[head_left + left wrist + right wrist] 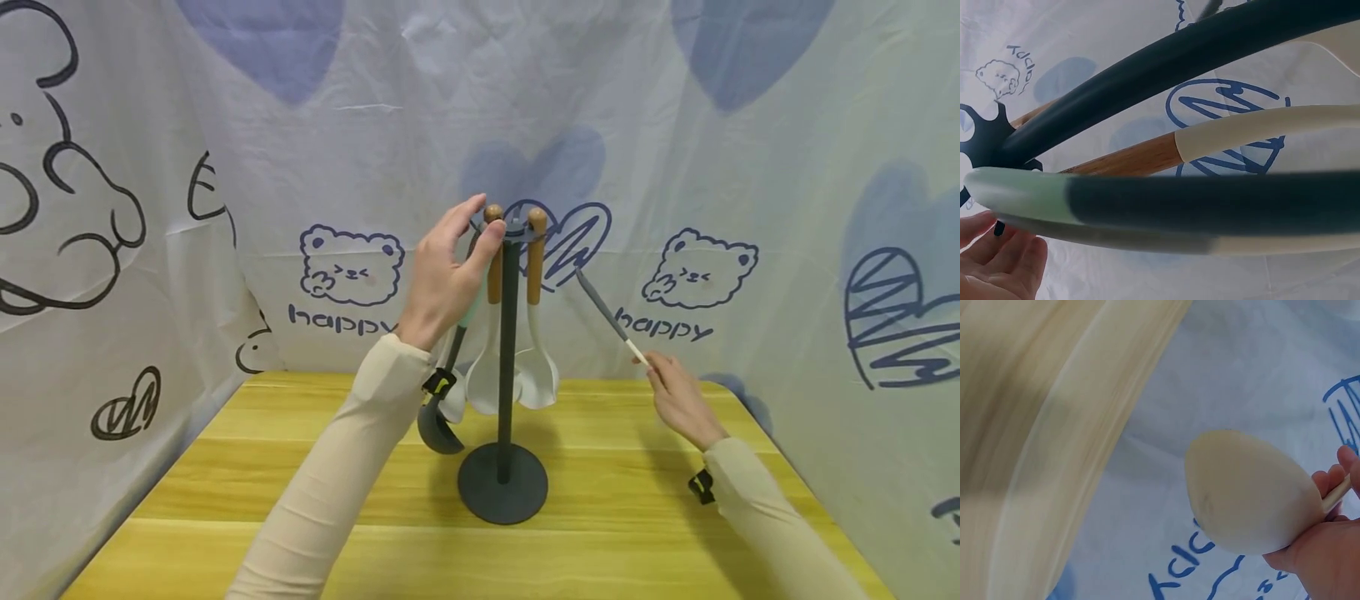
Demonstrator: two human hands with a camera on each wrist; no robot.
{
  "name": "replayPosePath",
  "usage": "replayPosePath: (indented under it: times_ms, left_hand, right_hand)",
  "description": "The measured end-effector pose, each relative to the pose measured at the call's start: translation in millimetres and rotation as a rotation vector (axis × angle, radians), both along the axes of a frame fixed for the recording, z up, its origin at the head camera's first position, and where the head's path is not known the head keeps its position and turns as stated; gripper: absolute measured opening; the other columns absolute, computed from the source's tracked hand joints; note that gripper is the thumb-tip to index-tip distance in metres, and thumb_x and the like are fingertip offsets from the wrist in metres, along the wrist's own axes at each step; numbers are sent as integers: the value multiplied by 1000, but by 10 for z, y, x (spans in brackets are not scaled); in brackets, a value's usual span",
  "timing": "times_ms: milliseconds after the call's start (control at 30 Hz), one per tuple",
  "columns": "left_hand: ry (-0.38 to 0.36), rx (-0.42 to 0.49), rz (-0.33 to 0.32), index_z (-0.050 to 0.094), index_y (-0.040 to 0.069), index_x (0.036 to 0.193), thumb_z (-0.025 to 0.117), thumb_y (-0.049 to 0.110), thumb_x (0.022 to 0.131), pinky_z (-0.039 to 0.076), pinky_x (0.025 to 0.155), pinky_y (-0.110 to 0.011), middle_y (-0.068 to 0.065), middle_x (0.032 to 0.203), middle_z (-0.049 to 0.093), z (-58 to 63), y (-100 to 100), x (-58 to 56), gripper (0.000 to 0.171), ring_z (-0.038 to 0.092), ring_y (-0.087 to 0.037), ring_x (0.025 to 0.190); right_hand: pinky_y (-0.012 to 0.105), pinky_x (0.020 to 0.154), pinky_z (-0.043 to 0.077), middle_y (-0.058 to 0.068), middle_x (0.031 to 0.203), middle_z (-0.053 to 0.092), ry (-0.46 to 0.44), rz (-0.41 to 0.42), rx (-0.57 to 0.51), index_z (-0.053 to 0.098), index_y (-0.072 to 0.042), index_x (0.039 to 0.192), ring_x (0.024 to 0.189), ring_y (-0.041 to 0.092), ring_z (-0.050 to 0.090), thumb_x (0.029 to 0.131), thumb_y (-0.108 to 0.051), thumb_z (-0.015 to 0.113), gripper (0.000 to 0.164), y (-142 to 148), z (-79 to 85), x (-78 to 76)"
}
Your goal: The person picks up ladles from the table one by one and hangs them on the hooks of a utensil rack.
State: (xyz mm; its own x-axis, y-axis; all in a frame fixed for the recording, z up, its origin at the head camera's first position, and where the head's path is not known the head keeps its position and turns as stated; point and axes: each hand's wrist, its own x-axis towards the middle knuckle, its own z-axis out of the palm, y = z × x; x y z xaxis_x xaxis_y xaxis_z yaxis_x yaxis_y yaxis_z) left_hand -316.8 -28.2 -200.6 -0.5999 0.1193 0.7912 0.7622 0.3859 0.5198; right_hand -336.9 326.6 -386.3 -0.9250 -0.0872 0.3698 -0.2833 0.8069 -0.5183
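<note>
My left hand (pixel 450 275) holds the top of a dark utensil rack (pixel 507 367), its thumb across the rim beside a wooden handle. In the left wrist view its fingers (pixel 1025 262) are behind a green-handled dark ladle (pixel 1035 194) and a grey-handled utensil (pixel 1141 239). To the right, my right hand (pixel 678 400) grips a white serving spoon (pixel 1247 494) by its pale neck. The spoon's grey handle (pixel 600 302) slants up toward the rack, apart from it. The spoon's bowl is hidden in the head view.
Two wooden-handled white utensils hang on the rack, one handle (pixel 536 258) at its right. The ladle's dark bowl (pixel 438 429) hangs at the left. The round base (pixel 483 500) stands on a wooden table (pixel 600 542). A printed cloth (pixel 450 108) hangs behind and at both sides.
</note>
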Motion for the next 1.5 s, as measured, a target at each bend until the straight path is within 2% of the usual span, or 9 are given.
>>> replayPosePath:
  times_ms: [300, 467, 567, 700, 1033, 1200, 1500]
  left_hand:
    - [30, 4, 3, 50, 7, 142, 54, 36, 99, 37, 113, -26, -8, 146, 51, -2, 66, -17, 52, 50, -19, 133]
    - [46, 17, -4, 51, 6, 141, 54, 35, 99, 39, 111, -25, -9, 145, 53, -13, 98, -23, 52, 52, -19, 130]
    - [49, 12, -1, 53, 6, 140, 54, 37, 99, 39, 110, -22, -7, 144, 54, -12, 112, -21, 51, 52, -17, 131]
    - [42, 8, -2, 53, 6, 140, 55, 35, 99, 37, 112, -24, -8, 145, 52, -9, 114, -20, 50, 49, -17, 134]
    - [36, 13, -5, 55, 6, 139, 56, 34, 98, 43, 106, -21, -8, 143, 54, -4, 103, -32, 50, 53, -18, 130]
    - [40, 24, -17, 56, 5, 137, 57, 34, 97, 45, 104, -23, -9, 141, 55, 2, 108, -30, 49, 54, -19, 127]
    - [33, 21, -11, 58, 7, 136, 57, 35, 97, 44, 106, -24, -7, 142, 55, 5, 103, -25, 48, 53, -17, 129]
  right_hand:
    - [34, 73, 40, 16, 108, 54, 61, 30, -71, 52, -8, 135, 86, 26, 47, 108, -17, 33, 35, -143, 88, 85]
    - [35, 72, 41, 15, 102, 53, 88, 57, -105, 53, -8, 136, 86, 25, 46, 108, -19, 34, 36, -230, 151, 130]
    - [39, 76, 44, 16, 107, 55, 114, 82, -124, 53, -7, 136, 91, 27, 51, 107, -17, 35, 35, -284, 175, 150]
    - [42, 81, 46, 17, 111, 57, 136, 114, -149, 53, -8, 137, 95, 28, 54, 107, -16, 36, 35, -344, 208, 180]
    - [27, 70, 42, 5, 91, 54, 206, 179, -184, 57, -10, 136, 82, 24, 50, 107, -16, 37, 35, -501, 305, 289]
    - [25, 70, 42, 3, 90, 54, 238, 208, -203, 56, -11, 137, 82, 25, 49, 106, -13, 39, 35, -564, 355, 337]
    - [22, 68, 43, 2, 92, 54, 291, 212, -203, 56, -11, 138, 81, 21, 49, 104, -7, 42, 37, -614, 394, 385]
